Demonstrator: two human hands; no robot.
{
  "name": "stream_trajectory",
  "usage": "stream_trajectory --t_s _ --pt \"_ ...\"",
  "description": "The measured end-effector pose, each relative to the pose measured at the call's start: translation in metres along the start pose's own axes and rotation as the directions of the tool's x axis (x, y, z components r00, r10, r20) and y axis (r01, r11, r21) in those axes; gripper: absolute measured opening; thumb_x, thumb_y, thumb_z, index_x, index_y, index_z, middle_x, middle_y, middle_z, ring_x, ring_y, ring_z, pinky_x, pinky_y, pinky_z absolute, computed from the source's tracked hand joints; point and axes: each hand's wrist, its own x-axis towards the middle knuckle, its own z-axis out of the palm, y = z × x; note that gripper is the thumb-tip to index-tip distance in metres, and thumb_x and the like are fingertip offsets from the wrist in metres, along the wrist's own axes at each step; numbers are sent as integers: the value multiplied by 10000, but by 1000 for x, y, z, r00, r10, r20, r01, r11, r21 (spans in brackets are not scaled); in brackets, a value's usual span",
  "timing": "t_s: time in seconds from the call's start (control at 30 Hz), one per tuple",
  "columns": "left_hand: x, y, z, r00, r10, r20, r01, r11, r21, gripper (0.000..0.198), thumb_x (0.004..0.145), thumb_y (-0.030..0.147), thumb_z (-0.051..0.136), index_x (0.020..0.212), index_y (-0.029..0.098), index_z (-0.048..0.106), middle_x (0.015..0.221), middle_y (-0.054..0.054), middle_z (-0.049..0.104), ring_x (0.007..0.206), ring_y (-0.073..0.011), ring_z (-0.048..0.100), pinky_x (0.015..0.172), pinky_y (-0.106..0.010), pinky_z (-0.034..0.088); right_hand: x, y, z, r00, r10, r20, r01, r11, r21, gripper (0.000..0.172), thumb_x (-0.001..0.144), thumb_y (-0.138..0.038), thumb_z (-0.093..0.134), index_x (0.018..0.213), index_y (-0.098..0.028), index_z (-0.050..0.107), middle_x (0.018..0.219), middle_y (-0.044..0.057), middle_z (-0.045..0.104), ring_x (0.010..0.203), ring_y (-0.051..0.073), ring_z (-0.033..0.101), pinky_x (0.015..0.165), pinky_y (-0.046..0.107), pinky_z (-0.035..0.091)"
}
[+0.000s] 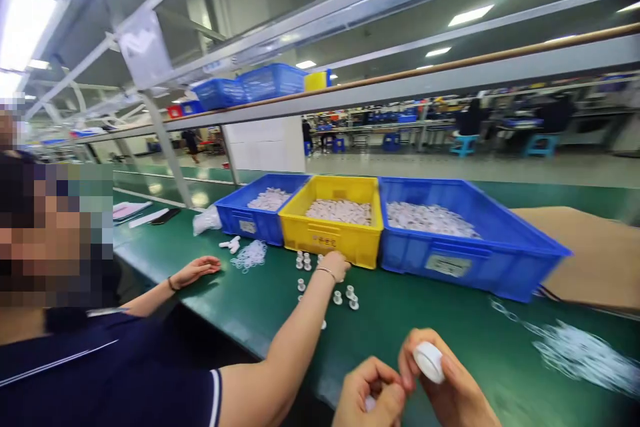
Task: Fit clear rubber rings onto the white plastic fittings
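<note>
My right hand is closed around a small white round plastic part, its flat face turned up and outward. Close beside it, my left hand has its fingers curled in a pinch. A bit of something whitish shows between those fingers, too hidden to name. The two hands meet at the fingertips over the front of the green table. Beyond them stand several small white spool-shaped parts. A pile of thin pale rings lies to the right of my hands.
A co-worker's hand reaches among the spool-shaped parts; the other hand rests further left. Behind stand a small blue bin, a yellow bin and a large blue bin, holding white pieces. Cardboard lies right.
</note>
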Motion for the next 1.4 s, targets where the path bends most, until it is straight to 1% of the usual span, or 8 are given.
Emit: stream_trajectory --t_s 0.1,0.27,0.4,0.63,0.73,1.1,1.27,1.4 --pt "7 12 5 999 22 48 -26 996 84 669 776 777 696 903 128 600 544 55 448 401 -26 293 400 -171 196 9 -10 7 998 -56 -32 62 970 236 412 933 -644 516 846 -256 623 702 -21 490 601 153 456 595 276 421" --pt "1 28 11 998 31 63 -41 986 163 681 804 799 638 898 127 588 561 55 446 394 -23 268 392 -173 189 9 -23 19 990 -144 -1 133 916 380 389 966 -587 487 856 -239 621 729 -25 445 598 139 419 581 272 401" --pt "0 29 15 996 67 64 -74 991 113 648 811 770 663 889 131 591 534 66 421 399 -27 274 404 -166 195 6 -33 23 992 -123 17 100 875 474 401 969 -572 482 843 -218 622 731 -17 422 605 141 392 584 277 416" --pt "0 31 19 997 -12 81 10 1000 24 635 817 766 661 895 147 540 546 76 427 395 -16 247 406 -162 194 10 -51 22 995 -26 -97 90 670 737 391 994 -477 459 763 -188 584 694 -46 333 536 99 253 541 235 433" --pt "1 29 20 995 11 103 -15 999 41 631 831 759 652 897 140 549 539 77 411 399 -18 257 415 -163 205 12 -53 22 993 -24 -117 105 652 751 388 990 -470 470 757 -181 583 692 -49 322 530 94 241 518 223 437" --pt "5 28 30 992 5 125 -17 995 98 665 828 787 625 901 128 573 566 47 458 408 -17 274 411 -161 217 5 -45 21 980 -38 -194 159 738 656 396 979 -511 439 787 -200 592 701 -39 321 542 114 271 475 247 420" --pt "5 25 33 994 33 101 -44 992 114 660 814 788 642 890 136 569 570 48 448 431 -27 302 428 -169 194 1 -43 23 968 -108 -227 222 790 571 374 934 -548 508 801 -214 610 694 -32 356 545 120 334 499 264 429" --pt "5 26 36 996 43 74 -52 991 127 674 785 807 654 870 145 559 576 56 424 474 -42 335 481 -180 246 -2 -43 24 952 -156 -264 275 815 510 361 892 -569 578 798 -223 624 687 -30 378 546 126 367 520 282 427"
